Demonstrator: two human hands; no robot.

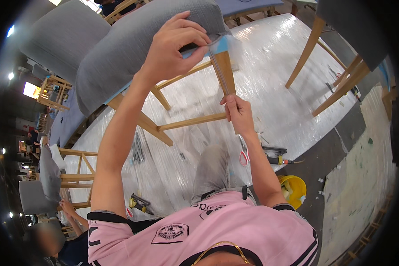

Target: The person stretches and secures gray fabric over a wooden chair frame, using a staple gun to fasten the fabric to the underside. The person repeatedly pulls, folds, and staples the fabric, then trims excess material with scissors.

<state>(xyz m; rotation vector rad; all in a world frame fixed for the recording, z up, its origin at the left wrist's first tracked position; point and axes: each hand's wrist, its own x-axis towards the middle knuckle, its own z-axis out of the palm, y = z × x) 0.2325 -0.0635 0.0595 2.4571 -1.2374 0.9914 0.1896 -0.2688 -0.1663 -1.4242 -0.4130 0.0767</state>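
A chair with a grey fabric seat (pixel 115 57) and light wooden legs (pixel 225 75) tilts in front of me, its pale blue lining showing at the near corner. My left hand (pixel 177 46) is closed at that corner, with thumb and fingertips pinching the edge of the grey fabric. From there a thin grey strip (pixel 218 71) runs taut beside the corner leg. Its lower end is in my right hand (pixel 238 113), whose fingers are wrapped round it next to the leg.
The chair stands over a plastic-wrapped table (pixel 270 53). On it lie red-handled scissors (pixel 244 156), a black-and-yellow staple gun (pixel 275 155) and another tool (pixel 140 205). A yellow bucket (pixel 292 190) sits at right. Another grey chair (pixel 354 31) is at far right; a co-worker (pixel 66 244) is at lower left.
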